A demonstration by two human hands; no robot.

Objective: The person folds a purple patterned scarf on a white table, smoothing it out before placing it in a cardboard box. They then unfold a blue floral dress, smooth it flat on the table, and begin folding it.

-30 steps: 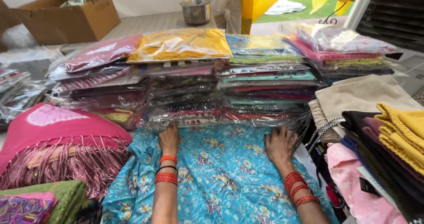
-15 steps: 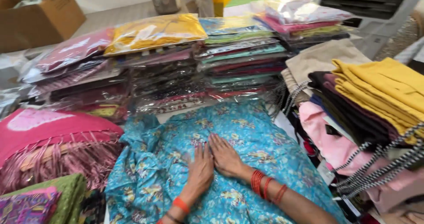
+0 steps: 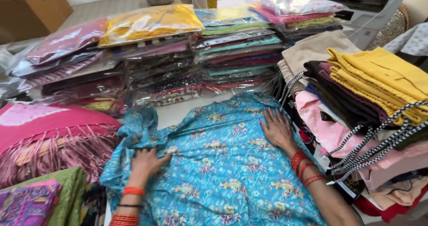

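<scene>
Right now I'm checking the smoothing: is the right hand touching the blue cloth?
Touching. The head view shows the right hand lying flat, palm down, on the blue cloth.

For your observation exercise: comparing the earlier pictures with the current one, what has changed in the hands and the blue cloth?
Both hands, pressed together mid-cloth half a second ago, have swept apart: the left hand toward the cloth's left edge, the right hand toward its right. The blue floral cloth lies flatter. Neither hand grips anything. The packaged stacks stayed put.
</scene>
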